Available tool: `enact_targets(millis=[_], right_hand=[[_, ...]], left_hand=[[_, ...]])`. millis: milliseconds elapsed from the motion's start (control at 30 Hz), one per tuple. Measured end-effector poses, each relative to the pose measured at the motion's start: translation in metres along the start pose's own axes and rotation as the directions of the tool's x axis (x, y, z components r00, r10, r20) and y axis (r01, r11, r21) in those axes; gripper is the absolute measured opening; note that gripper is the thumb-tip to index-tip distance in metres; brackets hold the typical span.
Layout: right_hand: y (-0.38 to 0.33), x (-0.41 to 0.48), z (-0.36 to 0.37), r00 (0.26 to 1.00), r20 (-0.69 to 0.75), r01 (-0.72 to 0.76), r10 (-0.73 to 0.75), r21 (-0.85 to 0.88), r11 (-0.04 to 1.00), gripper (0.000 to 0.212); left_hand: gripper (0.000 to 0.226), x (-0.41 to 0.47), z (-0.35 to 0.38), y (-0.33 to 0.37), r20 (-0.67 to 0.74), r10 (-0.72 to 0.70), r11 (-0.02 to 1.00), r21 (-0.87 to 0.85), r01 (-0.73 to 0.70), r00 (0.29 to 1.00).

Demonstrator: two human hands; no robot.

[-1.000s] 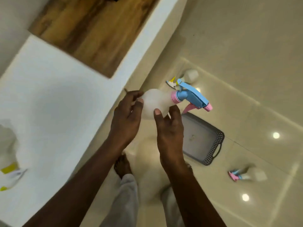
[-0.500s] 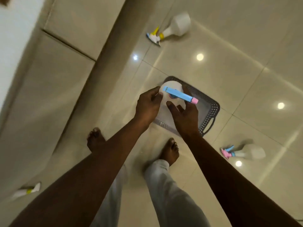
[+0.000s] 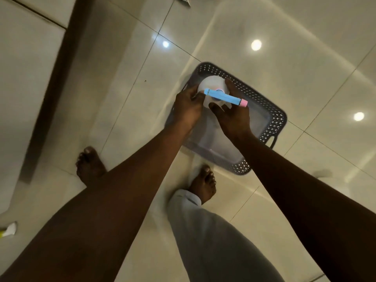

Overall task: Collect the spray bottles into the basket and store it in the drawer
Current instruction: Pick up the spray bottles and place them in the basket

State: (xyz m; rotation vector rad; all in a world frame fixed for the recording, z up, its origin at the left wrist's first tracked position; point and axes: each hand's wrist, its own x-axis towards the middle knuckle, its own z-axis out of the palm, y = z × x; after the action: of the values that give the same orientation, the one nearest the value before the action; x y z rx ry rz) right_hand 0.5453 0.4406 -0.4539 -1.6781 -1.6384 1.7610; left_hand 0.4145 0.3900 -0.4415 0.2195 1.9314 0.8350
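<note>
A white spray bottle (image 3: pixel 212 84) with a blue and pink trigger head is upright, seen from above, over the far left end of the grey perforated basket (image 3: pixel 272 110) on the floor. My left hand (image 3: pixel 188 106) grips the bottle's left side and my right hand (image 3: pixel 234 115) grips its right side. Whether the bottle touches the basket floor I cannot tell. The rest of the basket's inside shows nothing in it.
A yellow-tipped spray head (image 3: pixel 9 230) lies at the left edge, and part of another sprayer (image 3: pixel 184 0) shows at the top edge. White cabinet fronts (image 3: pixel 24 78) run along the left. My bare feet (image 3: pixel 90 165) stand on the glossy tiles close to the basket.
Both hands carried the bottle from chest height down over the basket. The view tipped down from the counter to the floor, and the basket now looks closer.
</note>
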Motion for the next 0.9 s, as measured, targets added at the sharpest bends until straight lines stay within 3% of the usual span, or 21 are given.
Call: enact_targets(millis=[300,467,667,800,900], right_hand=[[0.014,0.017,0.009,1.000,0.008,-0.021,0.021,-0.008,1.000,0.075],[0.013,0.013,0.012,0.998,-0.017,-0.062,0.062,-0.046,0.997,0.073],[-0.008,-0.035,0.001,0.969,-0.175,-0.199,0.176,-0.120,0.973,0.075],[-0.039,-0.100,-0.005,0.959,-0.179,-0.254,0.220,-0.197,0.947,0.054],[-0.076,-0.150,0.006,0.964,-0.106,-0.261,0.244,-0.204,0.943,0.037]], left_hand=[[0.035,0.011,0.006,-0.004,-0.001,-0.035,0.999,0.021,0.035,0.999],[0.037,0.012,-0.001,0.000,0.068,-0.048,0.996,0.075,0.043,0.997],[0.035,-0.018,-0.046,0.020,0.026,-0.120,0.992,0.047,0.119,0.992],[0.037,-0.067,-0.107,0.041,-0.011,-0.139,0.990,-0.010,0.139,0.990],[0.032,-0.113,-0.164,0.061,-0.041,-0.064,0.998,-0.022,0.063,0.997]])
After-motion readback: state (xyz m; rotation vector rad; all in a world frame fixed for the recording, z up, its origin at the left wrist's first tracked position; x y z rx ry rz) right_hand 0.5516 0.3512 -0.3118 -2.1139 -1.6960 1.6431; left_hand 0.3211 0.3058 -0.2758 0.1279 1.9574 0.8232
